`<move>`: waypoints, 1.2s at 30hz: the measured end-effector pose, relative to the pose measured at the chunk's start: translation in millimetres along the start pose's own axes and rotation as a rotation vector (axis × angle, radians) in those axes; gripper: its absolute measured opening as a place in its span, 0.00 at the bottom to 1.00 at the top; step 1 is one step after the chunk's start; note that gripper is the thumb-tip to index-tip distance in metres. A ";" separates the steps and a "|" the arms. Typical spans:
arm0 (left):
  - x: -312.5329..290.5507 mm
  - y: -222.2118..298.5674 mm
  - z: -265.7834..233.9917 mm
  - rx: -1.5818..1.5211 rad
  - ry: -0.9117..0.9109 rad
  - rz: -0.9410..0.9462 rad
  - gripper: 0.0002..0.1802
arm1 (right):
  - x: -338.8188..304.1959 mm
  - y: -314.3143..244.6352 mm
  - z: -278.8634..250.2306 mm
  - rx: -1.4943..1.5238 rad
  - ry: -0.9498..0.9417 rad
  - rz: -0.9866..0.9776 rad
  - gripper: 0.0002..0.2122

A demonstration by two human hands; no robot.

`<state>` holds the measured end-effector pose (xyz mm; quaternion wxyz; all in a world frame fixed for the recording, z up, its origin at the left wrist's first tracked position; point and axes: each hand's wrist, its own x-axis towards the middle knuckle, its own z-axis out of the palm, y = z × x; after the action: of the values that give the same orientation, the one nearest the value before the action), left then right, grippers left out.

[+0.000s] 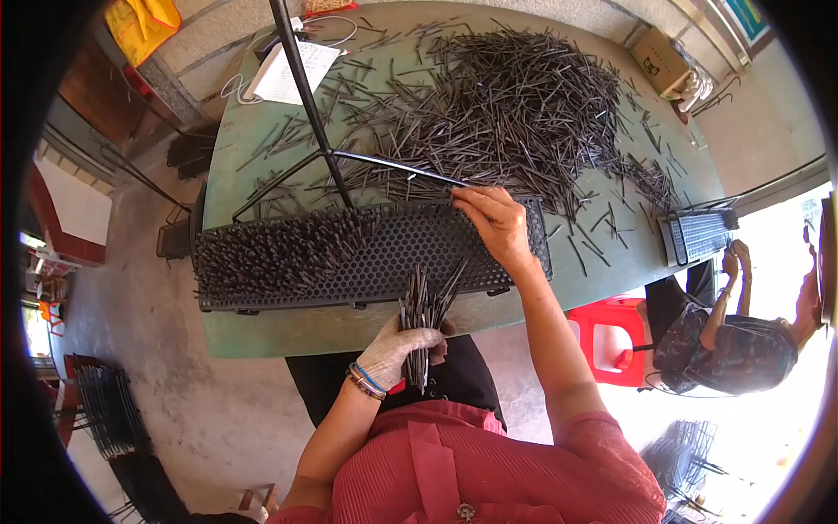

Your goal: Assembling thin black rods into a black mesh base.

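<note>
1. Two hands work at the near side of the green counter [262,332], and I have both in my feed.

2. The left hand [391,351], gloved, has its grip closed around a bundle [423,321] of dark sticks, points fanning upward. From my angle their tops overlap the near edge of the tray [388,255].

3. The right hand [499,225], bare, reaches over the right part of the tray. Its grip is narrow, thumb and fingertips close together at the end of one arm of the black frame [305,96]. I cannot tell whether they pinch a stick, touch the frame or hold nothing.

4. The tray, long and full of holes, lies along the counter's near edge. Its left part bristles with upright sticks; toward the right I see bare holes.

5. Beyond the tray sits a big pile [532,105] of loose sticks, with strays scattered around it.

6. Off to my right, a co-worker [733,349] has hands at a second tray [709,236], near a red stool [615,313].

7. I judge the step in hand to be standing sticks in the holes, roughly half done, with the bundle as a ready supply.

8. As I read it, the next move calls for one stick singled out, turned upright and lined up over a bare hole beside the filled part, with the bundle kept near.
</note>
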<state>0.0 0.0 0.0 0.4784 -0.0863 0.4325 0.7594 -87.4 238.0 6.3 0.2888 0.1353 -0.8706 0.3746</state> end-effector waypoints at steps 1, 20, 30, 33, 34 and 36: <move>-0.9 0.7 0.9 0.001 0.008 0.006 0.15 | 1.2 -2.2 0.5 -0.002 0.033 0.020 0.13; -7.0 6.6 10.0 0.018 0.001 0.067 0.14 | -2.1 -6.3 -3.3 -0.077 0.214 0.004 0.10; -7.9 3.5 19.4 0.009 0.031 0.072 0.14 | 9.7 -1.9 -9.7 0.085 0.273 0.137 0.09; -5.9 1.6 19.7 0.013 0.031 0.067 0.15 | 8.0 2.5 -8.6 0.186 0.288 0.200 0.09; -5.3 0.9 19.2 0.007 0.033 0.063 0.15 | 7.8 2.8 -8.4 0.221 0.297 0.205 0.09; -4.7 0.3 19.8 0.008 0.035 0.056 0.15 | 8.5 1.7 -7.3 0.159 0.277 0.143 0.08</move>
<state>7.9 11.6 14.8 0.4497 -0.0855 0.4462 0.7690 -92.0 244.3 14.5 0.3670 0.0424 -0.7975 0.4770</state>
